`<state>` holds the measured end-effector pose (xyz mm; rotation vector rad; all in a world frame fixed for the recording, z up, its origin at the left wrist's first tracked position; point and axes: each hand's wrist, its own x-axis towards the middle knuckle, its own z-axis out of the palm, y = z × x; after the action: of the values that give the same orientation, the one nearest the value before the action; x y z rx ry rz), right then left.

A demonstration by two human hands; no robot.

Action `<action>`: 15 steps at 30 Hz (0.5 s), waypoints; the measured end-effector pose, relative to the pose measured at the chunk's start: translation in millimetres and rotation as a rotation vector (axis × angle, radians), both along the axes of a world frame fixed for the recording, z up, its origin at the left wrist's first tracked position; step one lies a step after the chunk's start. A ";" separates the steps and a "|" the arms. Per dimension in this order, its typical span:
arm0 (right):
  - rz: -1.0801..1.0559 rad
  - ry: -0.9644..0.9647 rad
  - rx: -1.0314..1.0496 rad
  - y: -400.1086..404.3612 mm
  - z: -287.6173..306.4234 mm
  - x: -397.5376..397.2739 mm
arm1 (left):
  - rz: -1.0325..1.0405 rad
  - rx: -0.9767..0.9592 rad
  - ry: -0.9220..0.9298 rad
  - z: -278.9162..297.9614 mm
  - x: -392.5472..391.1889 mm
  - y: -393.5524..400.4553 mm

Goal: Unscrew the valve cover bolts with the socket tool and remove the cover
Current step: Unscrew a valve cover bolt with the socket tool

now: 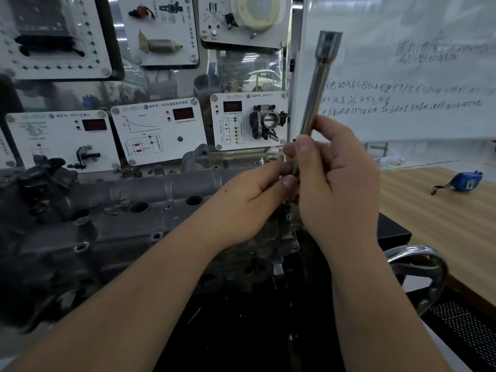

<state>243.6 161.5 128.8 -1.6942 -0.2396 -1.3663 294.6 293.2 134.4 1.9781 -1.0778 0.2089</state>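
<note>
A long steel socket tool (318, 84) stands nearly upright, its wide socket end at the top. My right hand (338, 181) grips its lower shaft, thumb across the front. My left hand (252, 200) pinches the tool's lower end with curled fingers, just left of the right hand. The tool's bottom tip is hidden behind both hands, so contact with a bolt cannot be seen. Below and to the left lies the grey aluminium valve cover (150, 194) on the engine, with several round holes along its top.
Display panels with sensors and a throttle body (265, 122) stand behind the engine. A whiteboard (402, 76) rises at the right. A wooden table (440, 210) holds a blue tape measure (465, 181). A chrome handwheel (418, 267) sits by my right forearm.
</note>
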 end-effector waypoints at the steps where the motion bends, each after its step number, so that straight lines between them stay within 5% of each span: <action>1: 0.011 -0.005 -0.011 -0.5 0.4 -0.4 | -0.005 0.007 -0.001 0.3 0.2 0.3; 15: 0.063 0.031 -0.026 -0.5 2.0 -3.6 | -0.022 0.001 0.005 1.3 0.1 -0.6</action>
<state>240.0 161.0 130.8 -1.7138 -0.2918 -1.2952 294.7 292.6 135.7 1.9659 -1.0961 0.1919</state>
